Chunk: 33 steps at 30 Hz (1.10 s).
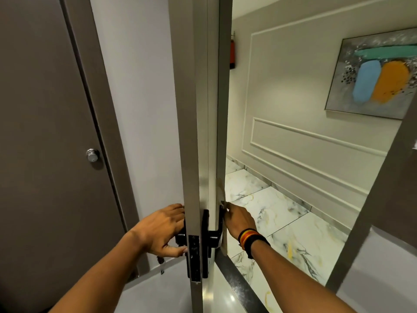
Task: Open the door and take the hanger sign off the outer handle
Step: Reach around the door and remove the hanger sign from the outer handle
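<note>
The grey door (198, 132) stands open, its edge turned toward me. On its edge sits a black lock plate (194, 256). My left hand (161, 230) wraps the black inner handle (180, 236) on the door's left side. On the right side the black outer handle (214, 236) sticks out, with the pale hanger sign (220, 190) hanging on it, seen almost edge-on. My right hand (239, 219), with a striped wristband, is against the sign just above the handle. Its fingertips pinch the card. The sign's face is hidden.
A brown door with a round silver knob (93, 155) stands at the left. Beyond the opening lies a marble-tiled corridor floor (282, 218), a panelled wall with a painting (374, 75), and a red extinguisher (232, 54). A dark threshold strip (239, 283) crosses the doorway.
</note>
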Tool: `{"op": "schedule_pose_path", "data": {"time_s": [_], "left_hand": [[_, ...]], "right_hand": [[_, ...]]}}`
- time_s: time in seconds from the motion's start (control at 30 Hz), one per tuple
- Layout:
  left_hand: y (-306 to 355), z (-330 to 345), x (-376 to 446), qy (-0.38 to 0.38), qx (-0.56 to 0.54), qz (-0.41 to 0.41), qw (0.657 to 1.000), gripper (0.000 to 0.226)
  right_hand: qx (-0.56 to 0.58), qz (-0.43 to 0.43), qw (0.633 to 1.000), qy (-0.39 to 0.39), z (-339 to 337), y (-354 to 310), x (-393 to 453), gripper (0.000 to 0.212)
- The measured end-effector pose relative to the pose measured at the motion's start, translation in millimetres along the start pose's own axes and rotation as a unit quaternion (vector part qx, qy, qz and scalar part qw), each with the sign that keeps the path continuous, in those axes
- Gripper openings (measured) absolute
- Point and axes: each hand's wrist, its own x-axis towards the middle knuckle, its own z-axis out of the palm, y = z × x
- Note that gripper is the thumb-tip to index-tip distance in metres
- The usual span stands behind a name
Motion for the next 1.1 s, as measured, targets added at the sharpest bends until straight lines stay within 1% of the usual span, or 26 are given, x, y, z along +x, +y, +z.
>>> {"op": "schedule_pose_path", "data": {"time_s": [0.07, 0.13, 0.17, 0.3, 0.4, 0.53, 0.6, 0.67, 0.73, 0.77, 0.87, 0.9, 1.03, 1.1], "left_hand": [[-15.1, -0.1, 4.0, 0.002, 0.01, 0.036, 0.999, 0.059], [-27.1, -0.5, 12.9, 0.012, 0.019, 0.074, 0.997, 0.055], [-31.2, -0.5, 20.5, 0.006, 0.013, 0.087, 0.996, 0.055], [-36.0, 12.3, 44.9, -0.028, -0.089, 0.099, 0.991, 0.052], [-34.5, 20.0, 55.0, -0.02, -0.117, 0.092, 0.989, 0.056], [-14.8, 25.6, 66.7, -0.004, -0.112, 0.044, 0.993, 0.064], [-1.9, 28.4, 74.0, 0.012, -0.137, 0.017, 0.99, 0.065], [9.5, 33.3, 83.0, 0.016, -0.168, -0.011, 0.986, 0.077], [23.2, 40.8, 95.0, -0.002, -0.184, -0.044, 0.982, 0.094], [31.3, 46.0, 102.0, -0.005, -0.192, -0.056, 0.98, 0.095], [49.6, 56.6, 124.5, 0.011, -0.213, -0.085, 0.973, 0.087], [55.8, 58.1, 132.7, 0.012, -0.226, -0.092, 0.97, 0.086], [81.1, 65.2, 167.7, -0.012, -0.297, -0.139, 0.944, 0.084], [91.1, 68.0, 187.4, -0.025, -0.314, -0.171, 0.933, 0.084]], "right_hand": [[-0.01, 0.007, 1.0, 0.006, -3.1, -0.5, 9.5, 0.039], [-0.018, 0.012, 1.0, 0.021, -12.1, 3.9, 12.1, 0.036], [-0.02, 0.013, 0.999, 0.029, -20.4, 6.6, 11.2, 0.033], [-0.026, 0.01, 0.997, 0.07, -66.7, 19.8, -0.4, 0.026], [-0.038, 0.004, 0.993, 0.113, -109.0, 28.6, -14.9, 0.021], [-0.047, 0.008, 0.986, 0.159, -158.1, 35.5, -38.6, 0.019], [-0.05, 0.017, 0.984, 0.172, -178.5, 35.7, -50.3, 0.023], [-0.054, 0.027, 0.981, 0.183, -197.7, 36.0, -60.3, 0.03], [-0.06, 0.04, 0.982, 0.175, -216.5, 39.4, -71.0, 0.033], [-0.063, 0.045, 0.983, 0.166, -225.7, 42.0, -78.1, 0.036], [-0.096, 0.059, 0.983, 0.143, -247.9, 49.3, -94.6, 0.052], [-0.113, 0.065, 0.982, 0.14, -255.0, 51.6, -98.3, 0.054], [-0.148, 0.098, 0.974, 0.143, -281.3, 62.4, -110.1, 0.034], [-0.14, 0.12, 0.97, 0.16, -289.9, 64.5, -113.9, 0.031]]}}
